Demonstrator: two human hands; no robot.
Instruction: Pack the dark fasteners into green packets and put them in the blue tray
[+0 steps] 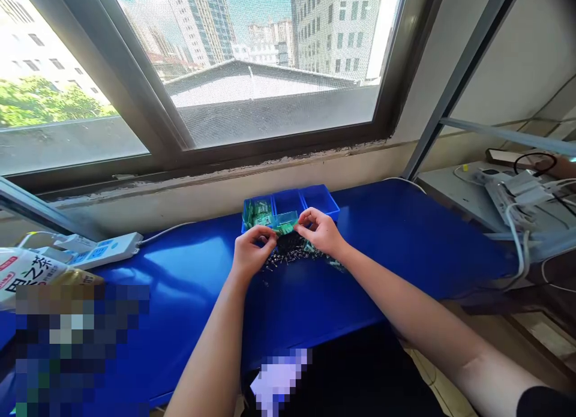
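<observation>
Between my two hands is a small see-through plastic bag with green on it (286, 223), stretched level above the table. My left hand (252, 249) pinches its left end with thumb and forefinger, and my right hand (323, 232) pinches the right end. Just behind stands a blue bin with three compartments (333, 208). Similar green packets (260, 213) fill its left compartment. Below my hands lies a heap of small dark and silvery screw-like pieces (292, 252), partly hidden by my fingers. A few clear packets lie at the heap's right side.
The blue-covered table (387, 225) runs along a wall under a window. White power strips (108, 250) and a white printed bag (31, 276) lie on the left. Metal posts (459, 75) rise at both sides. At far right, another person's hand (544, 164) is near cables.
</observation>
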